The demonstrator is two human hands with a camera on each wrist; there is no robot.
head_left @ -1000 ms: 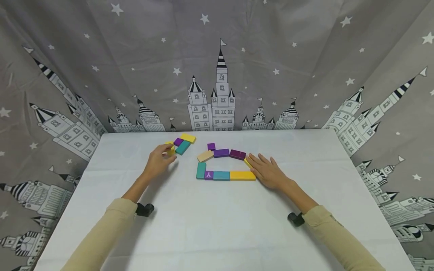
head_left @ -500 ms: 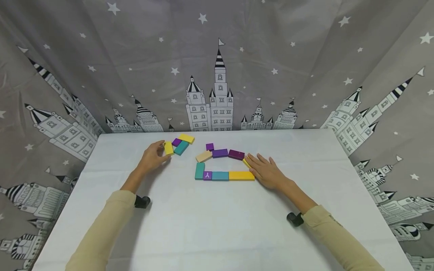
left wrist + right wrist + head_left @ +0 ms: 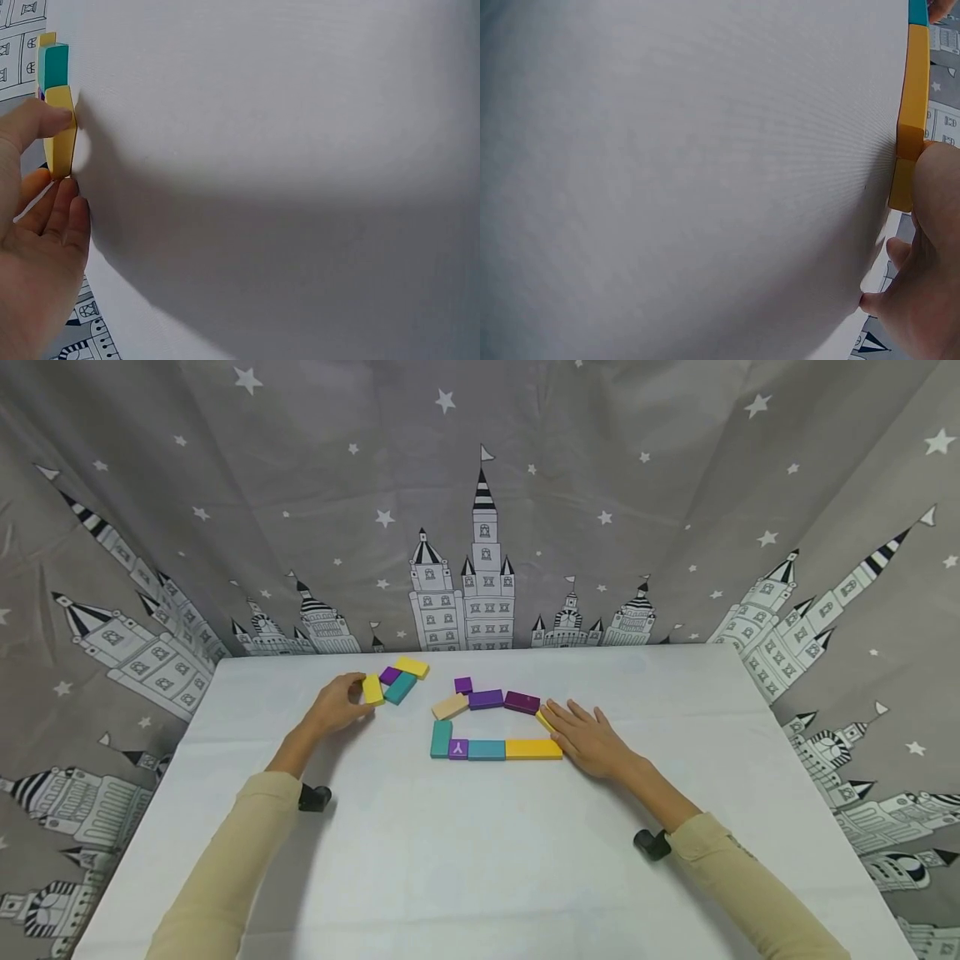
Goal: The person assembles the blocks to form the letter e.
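A grey curtain (image 3: 450, 477) printed with white stars (image 3: 445, 401) hangs behind the white-topped bench (image 3: 480, 852). A tall printed castle (image 3: 486, 568) stands beyond the bench's far edge; slanting castles (image 3: 780, 610) flank the bench left and right.

This looks like a curtained-off tabletop booth for filming — a white-covered table (image 3: 480, 868) closed in behind and along both sides by a grey curtain (image 3: 570, 427), printed with white stars (image 3: 445, 400) and drawn castles (image 3: 486, 581). The small black wrist cameras (image 3: 651, 845) also suggest a recording setup. Drapery fills the background beyond the tabletop, so whether the booth stands in a home, studio or lab cannot be told.
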